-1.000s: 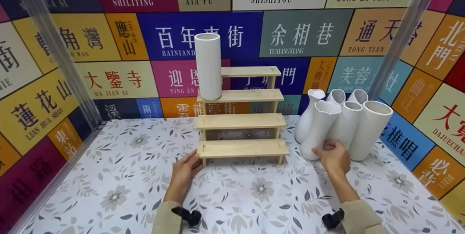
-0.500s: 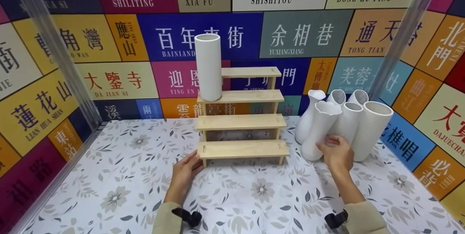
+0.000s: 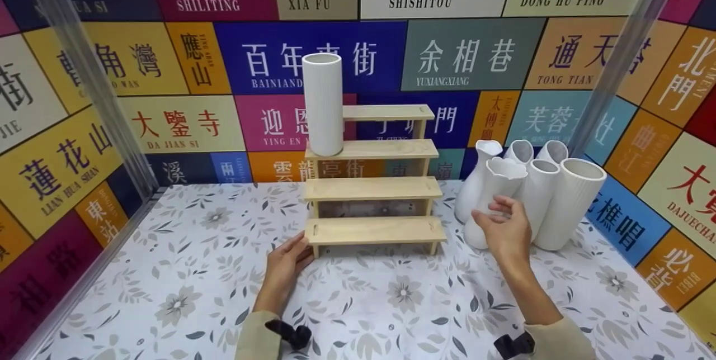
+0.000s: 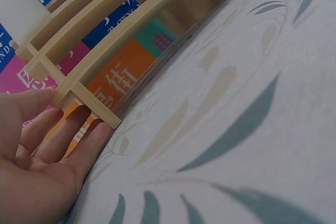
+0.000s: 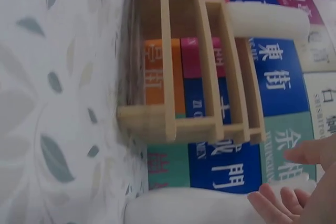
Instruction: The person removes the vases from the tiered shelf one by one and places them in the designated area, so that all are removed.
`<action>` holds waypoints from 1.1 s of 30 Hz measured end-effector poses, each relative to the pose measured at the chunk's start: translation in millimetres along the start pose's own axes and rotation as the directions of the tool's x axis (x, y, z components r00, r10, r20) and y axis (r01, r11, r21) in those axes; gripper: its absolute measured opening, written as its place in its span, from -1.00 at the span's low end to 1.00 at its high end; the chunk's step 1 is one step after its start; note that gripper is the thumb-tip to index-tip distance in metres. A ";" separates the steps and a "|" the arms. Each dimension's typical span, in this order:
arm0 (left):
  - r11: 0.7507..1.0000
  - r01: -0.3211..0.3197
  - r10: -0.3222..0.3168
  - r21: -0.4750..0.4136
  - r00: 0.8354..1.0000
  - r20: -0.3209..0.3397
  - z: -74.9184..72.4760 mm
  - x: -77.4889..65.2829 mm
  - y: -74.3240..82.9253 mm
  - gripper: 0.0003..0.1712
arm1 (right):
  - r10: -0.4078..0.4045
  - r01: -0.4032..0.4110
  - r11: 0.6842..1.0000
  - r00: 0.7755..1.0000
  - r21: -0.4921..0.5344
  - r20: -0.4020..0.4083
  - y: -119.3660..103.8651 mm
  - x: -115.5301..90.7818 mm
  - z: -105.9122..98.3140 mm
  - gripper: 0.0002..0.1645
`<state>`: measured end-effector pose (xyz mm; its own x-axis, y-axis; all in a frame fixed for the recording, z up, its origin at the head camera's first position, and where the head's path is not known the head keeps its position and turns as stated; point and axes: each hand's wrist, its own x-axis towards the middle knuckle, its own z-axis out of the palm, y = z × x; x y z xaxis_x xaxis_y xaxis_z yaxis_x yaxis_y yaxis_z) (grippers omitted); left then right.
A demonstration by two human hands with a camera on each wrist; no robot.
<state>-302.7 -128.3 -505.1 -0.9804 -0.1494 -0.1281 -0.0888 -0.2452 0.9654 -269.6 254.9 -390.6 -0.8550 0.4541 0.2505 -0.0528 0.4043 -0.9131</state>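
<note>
A stepped wooden shelf stand [image 3: 375, 230] stands on the table in the head view. My left hand [image 3: 285, 265] holds the left end of its lowest step; in the left wrist view the thumb lies at the corner and the fingers curve near the leg [image 4: 98, 106]. One tall white cylindrical vase [image 3: 323, 105] stands upright at the stand's left, on the second step from the top. My right hand [image 3: 506, 231] is in front of the frilled-rim white vase [image 3: 502, 182], overlapping it, with thumb and fingers spread apart and nothing between them.
Several other white vases cluster at the right, among them a wide ribbed one [image 3: 573, 203] and a flared one [image 3: 471, 195] behind. A floral cloth [image 3: 403, 315] covers the table. Panels with lettering [image 3: 475, 52] rise behind, with clear corner posts [image 3: 106, 86] at both sides.
My right hand has shifted from low beside the frilled vase up and left across its front, its fingers parting. The left hand stays at the stand.
</note>
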 end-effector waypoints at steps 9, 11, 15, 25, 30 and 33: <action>0.999 0.038 -0.038 -0.007 0.999 -0.002 1.7 -2.5 -0.3 -0.46 | -0.005 -0.036 0.992 0.949 0.123 0.316 -21.3 -14.5 22.6 -0.32; 0.999 0.034 -0.034 -0.009 0.999 0.002 2.3 -3.7 -0.3 -0.46 | -0.035 -0.005 0.994 0.924 0.105 0.381 -26.6 -17.8 29.3 -0.27; 0.999 0.037 -0.037 -0.004 0.999 0.001 2.6 -3.7 -0.7 -0.46 | -0.130 0.091 0.990 0.870 0.104 0.476 -37.3 -22.2 44.8 -0.17; 0.999 0.048 -0.048 0.000 0.999 -0.012 -0.3 -1.8 0.3 -0.48 | -0.221 0.145 0.974 0.778 0.175 0.588 -70.7 -26.2 87.2 -0.18; 1.000 0.005 -0.005 0.023 1.000 0.006 -0.7 -0.8 -0.3 -0.45 | -0.181 0.088 0.979 0.790 0.184 0.586 -85.1 -24.2 114.2 -0.17; 1.000 0.006 -0.007 0.027 1.000 0.006 -0.3 -0.3 0.2 -0.44 | -0.140 0.045 0.984 0.796 0.174 0.589 -89.9 -20.5 131.1 -0.15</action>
<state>-302.3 -128.6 -504.9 -0.9809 -0.1420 -0.1331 -0.0998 -0.2206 0.9703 -315.0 105.1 -355.8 -0.9770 -0.1629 0.1379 -0.1798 0.2800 -0.9430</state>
